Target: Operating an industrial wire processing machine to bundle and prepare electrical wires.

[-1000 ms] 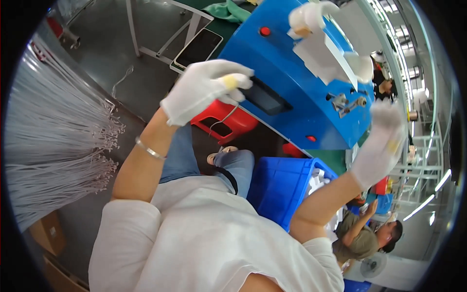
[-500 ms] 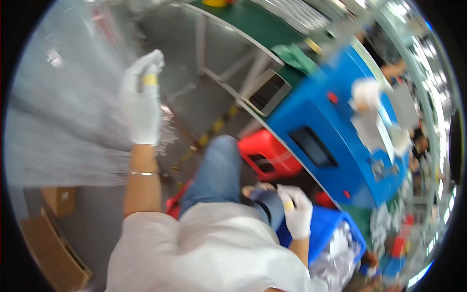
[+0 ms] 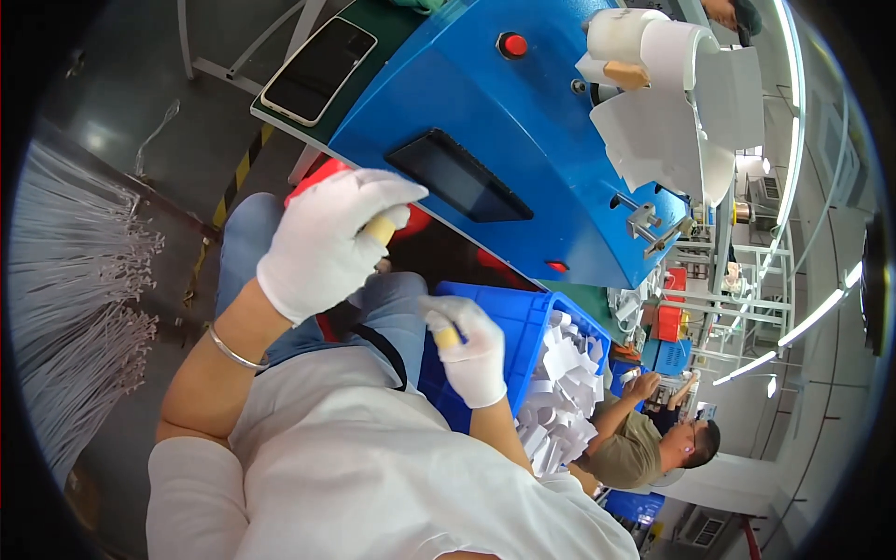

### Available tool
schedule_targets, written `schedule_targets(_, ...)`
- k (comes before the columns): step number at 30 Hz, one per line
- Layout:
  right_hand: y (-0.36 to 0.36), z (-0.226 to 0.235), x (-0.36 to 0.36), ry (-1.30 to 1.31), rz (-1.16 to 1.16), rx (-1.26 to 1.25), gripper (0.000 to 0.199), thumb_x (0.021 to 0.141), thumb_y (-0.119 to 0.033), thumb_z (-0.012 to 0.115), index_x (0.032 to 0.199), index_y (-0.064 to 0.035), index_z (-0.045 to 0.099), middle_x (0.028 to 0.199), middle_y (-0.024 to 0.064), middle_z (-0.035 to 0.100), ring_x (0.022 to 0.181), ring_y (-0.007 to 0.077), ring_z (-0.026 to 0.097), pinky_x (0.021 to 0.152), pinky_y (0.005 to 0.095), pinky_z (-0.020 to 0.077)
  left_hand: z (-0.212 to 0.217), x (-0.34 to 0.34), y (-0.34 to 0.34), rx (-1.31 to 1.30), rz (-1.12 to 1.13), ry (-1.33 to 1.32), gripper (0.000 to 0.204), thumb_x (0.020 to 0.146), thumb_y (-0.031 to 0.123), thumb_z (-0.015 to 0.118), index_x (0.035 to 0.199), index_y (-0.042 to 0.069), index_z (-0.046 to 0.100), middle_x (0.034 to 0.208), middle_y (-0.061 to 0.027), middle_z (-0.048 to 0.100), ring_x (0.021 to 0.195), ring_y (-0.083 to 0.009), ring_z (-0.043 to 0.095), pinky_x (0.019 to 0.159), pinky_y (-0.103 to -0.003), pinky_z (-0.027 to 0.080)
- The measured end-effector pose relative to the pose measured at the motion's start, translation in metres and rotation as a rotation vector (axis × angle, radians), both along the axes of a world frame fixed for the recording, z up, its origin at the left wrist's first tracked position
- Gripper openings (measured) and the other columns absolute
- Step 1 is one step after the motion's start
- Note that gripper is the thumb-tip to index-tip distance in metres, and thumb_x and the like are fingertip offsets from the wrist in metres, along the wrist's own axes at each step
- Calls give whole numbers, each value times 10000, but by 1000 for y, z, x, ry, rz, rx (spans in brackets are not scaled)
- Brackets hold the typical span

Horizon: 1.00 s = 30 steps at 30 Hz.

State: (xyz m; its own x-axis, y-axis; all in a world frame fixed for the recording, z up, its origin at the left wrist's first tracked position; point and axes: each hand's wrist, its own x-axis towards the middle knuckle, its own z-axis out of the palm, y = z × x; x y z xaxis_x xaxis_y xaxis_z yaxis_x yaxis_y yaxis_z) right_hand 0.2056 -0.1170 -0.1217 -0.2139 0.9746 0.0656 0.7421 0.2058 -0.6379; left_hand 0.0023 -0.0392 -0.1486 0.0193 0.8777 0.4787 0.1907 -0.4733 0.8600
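My left hand (image 3: 327, 245), in a white glove with a yellow band on one digit, is raised in front of the blue machine (image 3: 467, 103), near its dark screen (image 3: 457, 177). Its fingers are curled together; whatever may be between them is hidden. Lower and to the right, my right hand (image 3: 474, 357) wears a matching glove with a yellow band. Those fingers are bent inward too, slightly blurred, beside the blue crate (image 3: 534, 322). Crumpled white paper strips (image 3: 560, 401) fill that crate. On the machine, a white roll (image 3: 621, 35) and loops of white strip (image 3: 653, 112) hang.
A phone (image 3: 319, 70) lies on the green table (image 3: 381, 19) left of the machine. At far left hangs a large bundle of thin whitish cables (image 3: 84, 289). A red button (image 3: 512, 45) and metal fitting (image 3: 646, 220) project from the machine. Another person (image 3: 635, 443) sits to the right.
My view has turned toward the machine. My left hand has come from beside the cable bundle to the machine's front, its fingers still together. My right hand stays near the crate.
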Motion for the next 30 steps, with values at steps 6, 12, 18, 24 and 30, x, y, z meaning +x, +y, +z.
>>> schedule_targets(6,27,40,3,237,-188,187,193,917,-68,528,1049,42,615,911,127,646,824,183,625,786,291,498,39,-25,19,168,88,-5,281,799,-44,609,1059,57,645,1036,-108,638,906,-230,625,784,-299,505)
schedule_targets(12,44,75,-1,-170,-260,864,185,842,20,568,1012,60,629,912,161,622,828,202,590,761,287,480,77,-13,50,557,358,34,255,742,17,664,992,62,675,1094,-81,634,984,-223,598,830,-303,492)
schedule_targets(18,81,126,-4,33,-424,1044,418,773,74,619,1183,49,542,984,142,576,785,151,548,677,251,464,95,17,103,666,284,51,183,743,44,638,925,44,651,1077,-129,623,980,-277,591,839,-347,483)
schedule_targets(24,112,153,13,-653,-31,1035,445,714,129,572,1141,4,573,1201,102,532,888,146,588,767,268,481,123,29,111,824,253,112,123,744,70,613,858,26,628,1059,-176,613,975,-332,583,847,-392,474)
schedule_targets(30,120,155,20,-388,-16,962,488,527,170,570,978,-3,644,1057,146,637,1112,267,524,711,273,503,152,29,120,1014,208,184,101,745,96,588,791,8,604,1042,-223,602,971,-386,576,856,-436,465)
